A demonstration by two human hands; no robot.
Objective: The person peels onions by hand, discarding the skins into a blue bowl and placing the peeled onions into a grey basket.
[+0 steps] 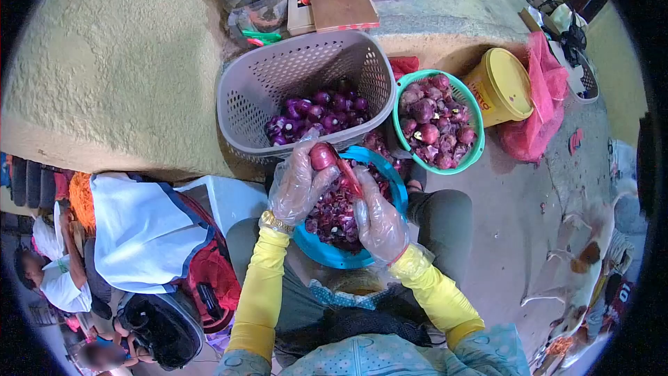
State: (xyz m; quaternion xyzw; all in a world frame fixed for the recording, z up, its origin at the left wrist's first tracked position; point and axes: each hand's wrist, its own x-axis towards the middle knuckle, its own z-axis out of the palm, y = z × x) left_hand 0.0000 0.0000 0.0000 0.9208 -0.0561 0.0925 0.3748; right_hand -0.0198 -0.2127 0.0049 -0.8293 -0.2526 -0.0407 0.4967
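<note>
My left hand [300, 184], in a clear plastic glove with a gold watch at the wrist, is closed around a red onion [322, 157]. My right hand [380, 228], gloved the same way, pinches a narrow reddish strip [351, 179] that reaches up to the onion; I cannot tell whether it is a knife or onion skin. Both hands are over a blue basin [336, 258] in my lap, which holds loose onion skins [335, 219]. Beyond it, a grey perforated basket [243, 115] contains shiny peeled onions [316, 113]. Unpeeled onions [437, 122] fill a green basket [479, 136].
A yellow lidded bucket [497, 87] and a pink mesh sack [532, 125] stand right of the baskets. Boards [341, 3] lie on the ledge behind. At left are a white cloth [146, 230] and people. A white-and-brown dog [581, 264] is at right.
</note>
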